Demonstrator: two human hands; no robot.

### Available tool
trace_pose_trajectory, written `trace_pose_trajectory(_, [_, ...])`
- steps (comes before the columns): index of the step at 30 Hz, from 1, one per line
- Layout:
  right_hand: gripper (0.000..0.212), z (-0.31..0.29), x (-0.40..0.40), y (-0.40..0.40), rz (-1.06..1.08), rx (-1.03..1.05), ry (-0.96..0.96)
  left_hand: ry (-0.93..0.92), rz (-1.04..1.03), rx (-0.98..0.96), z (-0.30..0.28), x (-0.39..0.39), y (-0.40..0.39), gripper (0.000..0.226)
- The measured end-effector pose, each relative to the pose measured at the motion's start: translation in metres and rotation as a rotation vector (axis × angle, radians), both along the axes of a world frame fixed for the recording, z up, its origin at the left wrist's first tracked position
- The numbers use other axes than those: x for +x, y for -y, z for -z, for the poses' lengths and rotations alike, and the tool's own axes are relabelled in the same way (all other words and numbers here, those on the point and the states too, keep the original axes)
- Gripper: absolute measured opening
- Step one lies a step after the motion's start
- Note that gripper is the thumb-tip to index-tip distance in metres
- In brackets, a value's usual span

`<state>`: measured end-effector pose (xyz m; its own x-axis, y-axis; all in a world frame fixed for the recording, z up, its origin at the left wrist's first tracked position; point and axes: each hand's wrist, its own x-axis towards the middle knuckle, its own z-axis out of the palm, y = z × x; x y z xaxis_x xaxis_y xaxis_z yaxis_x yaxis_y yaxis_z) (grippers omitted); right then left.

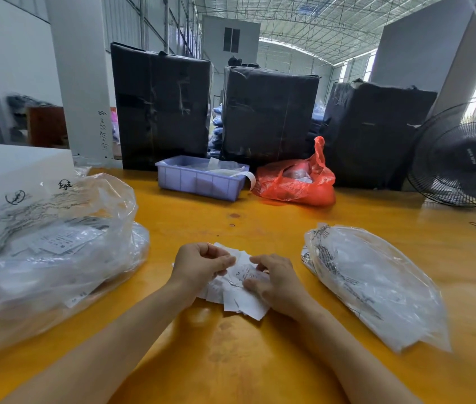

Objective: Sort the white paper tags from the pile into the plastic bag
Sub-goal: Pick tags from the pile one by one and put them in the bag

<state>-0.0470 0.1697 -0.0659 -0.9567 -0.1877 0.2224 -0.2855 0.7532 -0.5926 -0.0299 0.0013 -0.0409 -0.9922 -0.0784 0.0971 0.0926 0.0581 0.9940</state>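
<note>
Centrally, tags [242,298] marked "XL", pinched by left hand [201,266] and right hand [274,282]; tray [196,183] holds papers.

Two bare forearms, left hand [201,265] and right hand [277,282] apparently without sleeves, rings or gloves.

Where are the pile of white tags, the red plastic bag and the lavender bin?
pile of white tags [242,301], head view, on its near loose tags.
red plastic bag [295,182], head view, on its bulging middle.
lavender bin [199,182], head view, on its front wall.
</note>
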Motion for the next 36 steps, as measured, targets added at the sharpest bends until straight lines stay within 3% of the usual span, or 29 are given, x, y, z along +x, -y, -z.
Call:
trace_pose_trajectory(2, [0.046,0.0,0.0,-0.002,0.049,-0.143,0.032,-0.009,0.0,-0.003,0.0,0.0,0.0,0.012])
trace_pose_trajectory(7, [0.007,-0.007,0.009,-0.009,0.148,-0.453,-0.099,-0.011,0.042,-0.011,0.0,0.002,-0.002,0.01])
trace_pose_trajectory(13, [0.015,-0.03,0.021,-0.022,0.097,-0.715,-0.202,-0.012,0.101,-0.037,-0.003,0.002,-0.007,0.01])
trace_pose_trajectory(17, [0.022,-0.04,0.029,-0.019,0.016,-0.66,-0.296,0.041,0.17,-0.06,-0.004,0.004,-0.007,0.013])
trace_pose_trajectory(23, [0.015,-0.04,0.032,-0.015,-0.017,-0.519,-0.42,0.096,0.273,-0.042,-0.006,0.007,-0.007,0.009])
trace_pose_trajectory(36, [0.01,-0.036,0.033,-0.014,-0.042,-0.316,-0.409,0.101,0.301,-0.076,-0.007,0.007,-0.008,0.012])
